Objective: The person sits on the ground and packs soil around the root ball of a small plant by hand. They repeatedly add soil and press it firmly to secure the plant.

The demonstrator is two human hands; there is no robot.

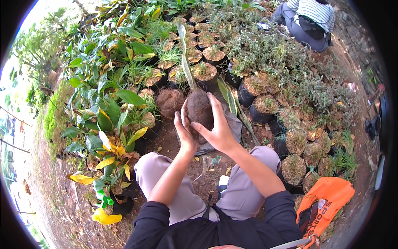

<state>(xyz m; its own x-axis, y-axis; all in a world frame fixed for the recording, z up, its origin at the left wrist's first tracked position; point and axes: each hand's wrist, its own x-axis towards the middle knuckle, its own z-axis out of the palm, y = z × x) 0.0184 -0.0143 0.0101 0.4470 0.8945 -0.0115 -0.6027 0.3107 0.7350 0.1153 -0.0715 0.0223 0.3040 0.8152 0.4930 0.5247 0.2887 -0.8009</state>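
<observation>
Between my left hand (185, 128) and my right hand (215, 128), both with fingers wrapped round it, is a dark brown oval root ball (200, 106). A long, pale-edged green leaf (185, 58) rises upright from its top. A loose brown fibrous clump (169, 103) lies just left of my hands. Beneath the root ball is a grey plastic sheet (232, 130), with variegated long leaves (231, 99) lying at its right.
Potted plants in black bags (264, 106) surround me, leafy ones (107, 116) at left. A yellow and green plastic tool (105, 216) is at lower left. An orange bag (331, 195) with a phone lies at lower right. Another person (306, 29) sits at upper right.
</observation>
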